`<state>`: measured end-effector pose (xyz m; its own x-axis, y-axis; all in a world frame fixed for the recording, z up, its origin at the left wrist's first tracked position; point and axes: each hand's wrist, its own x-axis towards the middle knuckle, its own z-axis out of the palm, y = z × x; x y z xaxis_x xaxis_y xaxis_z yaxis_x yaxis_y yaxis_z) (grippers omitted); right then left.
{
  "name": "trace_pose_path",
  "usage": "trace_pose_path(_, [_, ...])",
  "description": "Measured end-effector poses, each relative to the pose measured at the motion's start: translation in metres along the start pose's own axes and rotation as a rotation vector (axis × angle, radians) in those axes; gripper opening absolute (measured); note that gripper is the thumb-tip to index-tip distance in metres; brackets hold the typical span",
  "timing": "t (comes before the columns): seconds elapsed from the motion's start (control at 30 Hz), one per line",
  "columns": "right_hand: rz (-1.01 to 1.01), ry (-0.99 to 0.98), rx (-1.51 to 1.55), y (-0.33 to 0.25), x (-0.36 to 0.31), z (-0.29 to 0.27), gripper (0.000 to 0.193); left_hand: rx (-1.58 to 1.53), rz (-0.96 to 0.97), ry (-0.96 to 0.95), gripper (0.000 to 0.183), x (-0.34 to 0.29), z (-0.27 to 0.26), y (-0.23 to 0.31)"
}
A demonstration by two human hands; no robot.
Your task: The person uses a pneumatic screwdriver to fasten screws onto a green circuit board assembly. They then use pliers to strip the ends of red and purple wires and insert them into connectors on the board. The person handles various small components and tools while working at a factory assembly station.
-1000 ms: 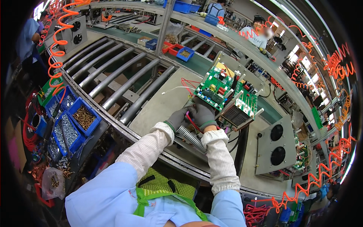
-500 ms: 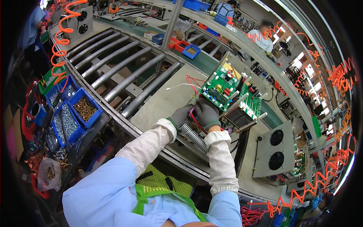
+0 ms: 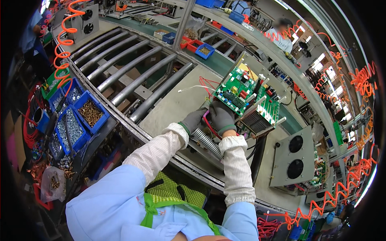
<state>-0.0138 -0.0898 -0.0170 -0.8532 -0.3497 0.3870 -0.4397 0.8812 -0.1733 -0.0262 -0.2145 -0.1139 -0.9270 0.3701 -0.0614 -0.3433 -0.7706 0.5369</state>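
Both my hands wear grey gloves and meet at the near side of an open electrical unit with green circuit boards (image 3: 233,92). My left hand (image 3: 194,119) is closed, its fingertips pinching a thick red cable (image 3: 210,127) near its pinkish-purple sleeve (image 3: 206,114). Right beside it, my right hand (image 3: 222,117) curls in against the unit's edge under the board. Its fingertips are hidden, so what they grip cannot be made out. Below the hands, between my wrists, lies a silver ribbed coil (image 3: 207,143). Thin red and white wires (image 3: 197,86) stick out at the board's left.
Metal rollers (image 3: 136,82) run to the left of the work plate (image 3: 171,108). Blue bins of screws and fasteners (image 3: 89,113) stand at far left. A grey unit with two black fans (image 3: 292,158) sits at right. Orange coiled hoses (image 3: 66,44) hang around; another person (image 3: 279,38) is across the line.
The view has shifted slightly. My hands stay at the same spot on the unit, with the red cable and its sleeve showing a little more between them.
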Motion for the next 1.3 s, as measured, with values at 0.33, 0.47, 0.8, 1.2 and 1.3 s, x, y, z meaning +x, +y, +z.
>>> trace_pose_path(0.33, [0.131,-0.145,-0.115,-0.012,0.008,0.003,0.036,-0.226,-0.079,-0.05,0.025,0.02,-0.022,-0.011])
trace_pose_path(0.47, [0.064,-0.069,-0.207,-0.015,0.007,0.003,0.036,0.436,0.158,0.002,0.026,0.023,-0.033,-0.01])
trace_pose_path(0.8, [0.074,-0.045,-0.173,-0.016,0.014,0.014,0.033,0.676,0.152,0.213,0.034,0.002,-0.028,0.016])
trace_pose_path(1.2, [0.019,-0.038,-0.072,-0.027,0.02,0.003,0.029,0.129,-0.067,0.338,0.031,-0.02,0.015,0.046])
trace_pose_path(1.3, [0.055,-0.05,0.1,-0.028,0.012,-0.014,0.029,0.137,-0.114,0.221,0.033,-0.018,0.009,0.046])
